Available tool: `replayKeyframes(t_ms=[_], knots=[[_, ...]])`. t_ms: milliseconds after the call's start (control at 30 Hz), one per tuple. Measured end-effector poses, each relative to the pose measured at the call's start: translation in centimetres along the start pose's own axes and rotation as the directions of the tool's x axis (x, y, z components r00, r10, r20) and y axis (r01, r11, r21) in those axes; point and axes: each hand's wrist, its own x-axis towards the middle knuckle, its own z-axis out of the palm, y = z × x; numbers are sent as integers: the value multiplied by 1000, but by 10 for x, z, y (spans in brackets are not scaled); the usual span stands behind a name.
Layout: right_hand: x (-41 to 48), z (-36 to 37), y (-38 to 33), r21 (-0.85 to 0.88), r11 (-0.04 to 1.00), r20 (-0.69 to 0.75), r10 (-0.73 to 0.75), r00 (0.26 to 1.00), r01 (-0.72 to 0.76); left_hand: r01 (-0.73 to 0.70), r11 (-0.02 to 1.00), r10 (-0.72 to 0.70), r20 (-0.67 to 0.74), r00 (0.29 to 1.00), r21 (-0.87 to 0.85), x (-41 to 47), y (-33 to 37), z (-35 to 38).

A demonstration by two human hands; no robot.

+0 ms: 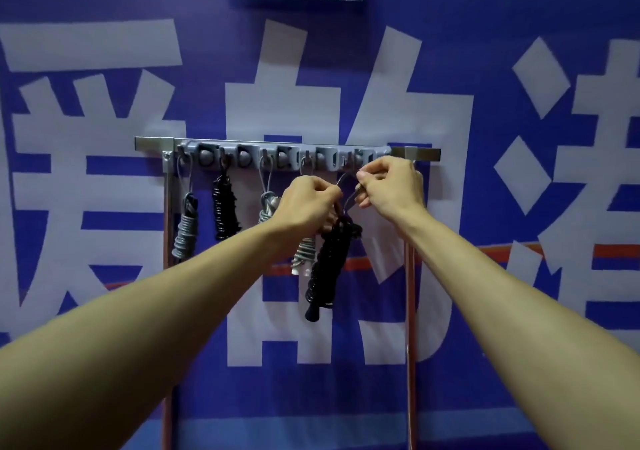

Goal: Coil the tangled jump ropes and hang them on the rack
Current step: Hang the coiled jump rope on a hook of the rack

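black coiled jump rope [329,262], wound into a long tight bundle, hangs below the left hand [308,203], which is clenched round its top. the right hand [391,186] pinches the thin hanging loop [346,186] rising from that bundle, just under the right end of the grey plastic hook rack [284,157] on its metal wall rail [152,143].

to do this step well, i judge the right hand should hold the loop wide and lift it over the end hook, while the left carries the weight until the loop seats, then lets go gently so the coil stays wound.

the rack already holds four bundles: a grey coiled rope [185,235] far left, a black spiral rope [225,210], a second grey rope [267,207], and a fourth grey bundle [304,252] half hidden behind the left wrist.
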Motion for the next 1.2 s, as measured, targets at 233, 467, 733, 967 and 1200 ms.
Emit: replayKeyframes(t_ms=[233, 467, 733, 967, 1200], knots=[[74, 23, 19, 66, 998, 3, 19, 1000, -19, -46, 999, 46, -46, 998, 12, 83, -8, 11], [115, 59, 37, 271, 945, -125, 222, 967, -182, -24, 994, 15, -80, 997, -110, 133, -17, 24], [106, 71, 69, 233, 950, -94, 235, 967, -208, 33, 997, -30, 43, 999, -68, 129, -50, 28], [58, 50, 68, -40, 969, -54, 241, 969, -243, 87, 995, -85, 60, 995, -40, 82, -65, 17], [-46, 26, 71, -148, 954, 293, 293, 910, -259, 254, 965, -236, 198, 951, -67, -41, -96, 19]])
